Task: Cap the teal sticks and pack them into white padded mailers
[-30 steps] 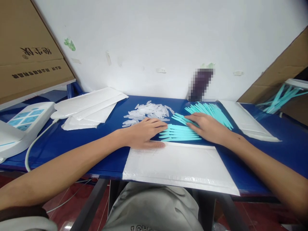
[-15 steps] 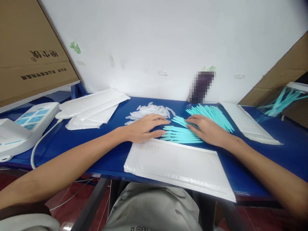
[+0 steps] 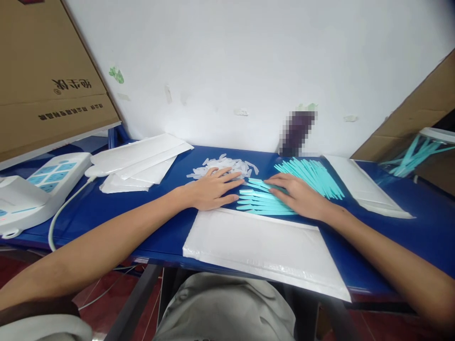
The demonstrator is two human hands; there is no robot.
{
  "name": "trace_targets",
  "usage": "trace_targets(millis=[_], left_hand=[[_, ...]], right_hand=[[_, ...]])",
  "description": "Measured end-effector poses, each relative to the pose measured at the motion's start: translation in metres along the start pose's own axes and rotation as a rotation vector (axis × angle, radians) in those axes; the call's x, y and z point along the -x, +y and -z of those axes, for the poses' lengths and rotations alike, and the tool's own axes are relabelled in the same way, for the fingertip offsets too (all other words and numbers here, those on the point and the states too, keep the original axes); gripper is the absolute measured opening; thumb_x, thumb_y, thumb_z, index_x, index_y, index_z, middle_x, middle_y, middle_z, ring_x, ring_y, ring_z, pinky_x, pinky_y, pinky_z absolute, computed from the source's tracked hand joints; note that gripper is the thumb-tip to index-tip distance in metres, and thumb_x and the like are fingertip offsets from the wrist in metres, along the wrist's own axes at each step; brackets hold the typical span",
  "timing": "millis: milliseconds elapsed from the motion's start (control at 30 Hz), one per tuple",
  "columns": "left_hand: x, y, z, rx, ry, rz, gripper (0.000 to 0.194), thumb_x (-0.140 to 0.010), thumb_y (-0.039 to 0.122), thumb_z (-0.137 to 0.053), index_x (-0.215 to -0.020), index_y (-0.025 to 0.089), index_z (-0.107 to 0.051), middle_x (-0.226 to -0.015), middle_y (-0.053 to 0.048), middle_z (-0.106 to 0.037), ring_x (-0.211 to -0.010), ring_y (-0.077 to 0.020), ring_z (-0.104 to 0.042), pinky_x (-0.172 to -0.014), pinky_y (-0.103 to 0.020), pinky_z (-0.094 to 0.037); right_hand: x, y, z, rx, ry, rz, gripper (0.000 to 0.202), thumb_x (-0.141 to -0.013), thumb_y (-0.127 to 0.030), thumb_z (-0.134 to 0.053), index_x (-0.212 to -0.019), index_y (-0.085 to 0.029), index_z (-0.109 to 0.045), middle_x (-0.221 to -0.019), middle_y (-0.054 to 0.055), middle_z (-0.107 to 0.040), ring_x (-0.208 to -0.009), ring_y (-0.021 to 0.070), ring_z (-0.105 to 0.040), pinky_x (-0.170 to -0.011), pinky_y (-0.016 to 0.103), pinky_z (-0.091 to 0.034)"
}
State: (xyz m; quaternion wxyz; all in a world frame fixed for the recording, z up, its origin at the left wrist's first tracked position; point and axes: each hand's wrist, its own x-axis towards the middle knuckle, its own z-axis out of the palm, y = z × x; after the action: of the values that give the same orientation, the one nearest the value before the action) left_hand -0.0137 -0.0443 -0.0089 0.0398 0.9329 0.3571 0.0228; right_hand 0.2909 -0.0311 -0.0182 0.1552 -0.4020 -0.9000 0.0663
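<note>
My left hand (image 3: pixel 215 189) lies open with fingers spread, its fingertips over the near edge of a heap of small translucent white pieces (image 3: pixel 227 166). Short turquoise sticks (image 3: pixel 261 206) lie side by side in a row between my hands. My right hand (image 3: pixel 293 192) has its thumb and fingers closed around a few turquoise sticks (image 3: pixel 259 183) just above that row. Behind it spreads a larger pile of turquoise sticks (image 3: pixel 313 175). In front of both hands lies a white padded envelope (image 3: pixel 256 251), reaching over the table's near edge.
On the blue table (image 3: pixel 85 213), white envelopes (image 3: pixel 149 154) are stacked at the left beside a white power strip (image 3: pixel 53 175) with its cable. Another envelope (image 3: pixel 369 189) lies at the right, near a clear container (image 3: pixel 412 156) of turquoise sticks. Cardboard (image 3: pixel 46 104) stands at the left.
My right hand has shifted slightly left with the turquoise sticks it holds, towards the row. My left hand's fingers have spread wider. The view has tilted slightly.
</note>
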Motion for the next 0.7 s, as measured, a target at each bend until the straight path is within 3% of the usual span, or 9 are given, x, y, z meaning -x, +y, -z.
trace_targets(millis=[133,267,433,567,700], left_hand=[[0.0,0.001,0.002,-0.041,0.023,0.006,0.067,-0.106,0.058,-0.022,-0.16,0.019,-0.032,-0.169,-0.009,-0.023,-0.158,-0.0345,-0.012,-0.124,-0.058,-0.007],[0.002,0.001,0.004,-0.073,0.061,0.023,0.063,-0.107,0.054,-0.023,-0.153,0.016,-0.045,-0.165,-0.011,-0.033,-0.156,-0.0346,-0.019,-0.124,-0.058,-0.009],[0.002,-0.001,0.006,-0.083,0.123,-0.004,0.056,-0.108,0.048,-0.027,-0.144,0.017,-0.056,-0.158,-0.011,-0.047,-0.156,-0.0342,-0.02,-0.122,-0.06,-0.014],[0.003,-0.001,0.007,-0.118,0.138,-0.049,0.055,-0.106,0.053,-0.036,-0.14,0.018,-0.058,-0.157,-0.011,-0.048,-0.155,-0.0347,-0.022,-0.122,-0.058,-0.015],[0.005,0.004,0.007,-0.153,0.131,-0.061,0.069,-0.1,0.064,-0.042,-0.144,0.013,-0.054,-0.158,-0.015,-0.044,-0.153,-0.0377,-0.025,-0.122,-0.056,-0.018]], right_hand=[[-0.004,0.002,0.008,-0.021,-0.043,-0.132,0.059,-0.097,-0.053,-0.047,-0.132,-0.009,-0.067,-0.115,0.018,-0.067,-0.105,0.0314,-0.064,-0.096,0.046,-0.05],[-0.017,0.008,0.02,-0.089,-0.143,-0.23,0.05,-0.087,-0.055,-0.059,-0.113,-0.014,-0.073,-0.097,0.012,-0.07,-0.087,0.0268,-0.065,-0.08,0.04,-0.05],[-0.034,0.013,0.033,-0.248,-0.355,-0.294,0.043,-0.081,-0.059,-0.064,-0.091,-0.018,-0.066,-0.079,0.005,-0.065,-0.069,0.0196,-0.056,-0.063,0.034,-0.043],[-0.033,0.012,0.035,-0.192,-0.433,-0.235,0.045,-0.087,-0.064,-0.054,-0.089,-0.02,-0.06,-0.076,0.004,-0.06,-0.067,0.0189,-0.05,-0.061,0.034,-0.038],[-0.023,0.008,0.027,0.041,-0.364,-0.156,0.044,-0.099,-0.06,-0.034,-0.078,-0.023,-0.046,-0.071,0.003,-0.056,-0.066,0.0205,-0.052,-0.073,0.038,-0.039]])
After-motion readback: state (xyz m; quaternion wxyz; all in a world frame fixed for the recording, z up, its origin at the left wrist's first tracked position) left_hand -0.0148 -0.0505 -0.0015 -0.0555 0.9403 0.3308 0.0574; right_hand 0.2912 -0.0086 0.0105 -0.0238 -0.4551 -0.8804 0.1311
